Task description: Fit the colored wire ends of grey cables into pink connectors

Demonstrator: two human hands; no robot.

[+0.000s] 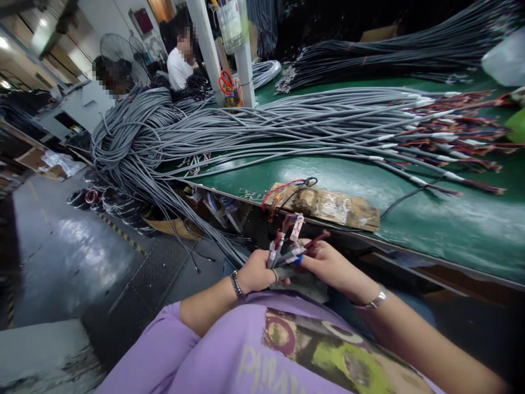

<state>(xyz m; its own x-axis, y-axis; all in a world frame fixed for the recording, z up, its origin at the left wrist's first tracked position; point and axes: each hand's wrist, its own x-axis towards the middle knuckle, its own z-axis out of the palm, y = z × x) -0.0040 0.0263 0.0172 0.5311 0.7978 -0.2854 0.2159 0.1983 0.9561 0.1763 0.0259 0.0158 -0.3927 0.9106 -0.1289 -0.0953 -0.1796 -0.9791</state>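
My left hand [256,271] is closed in a fist around a small bunch of grey cable ends [283,249] with red wires and white sleeves sticking up from it. My right hand [328,262] meets it from the right, its fingers pinched on the wire tips of the same bunch. Both hands are held just below the near edge of the green table [410,219], above my lap. A bracelet sits on each wrist.
A great pile of grey cables [254,123] lies across the green table and hangs off its left end. A taped cardboard pad [328,205] with a red and a black wire sits at the table edge. Two people sit at the far left, near a white post [246,60].
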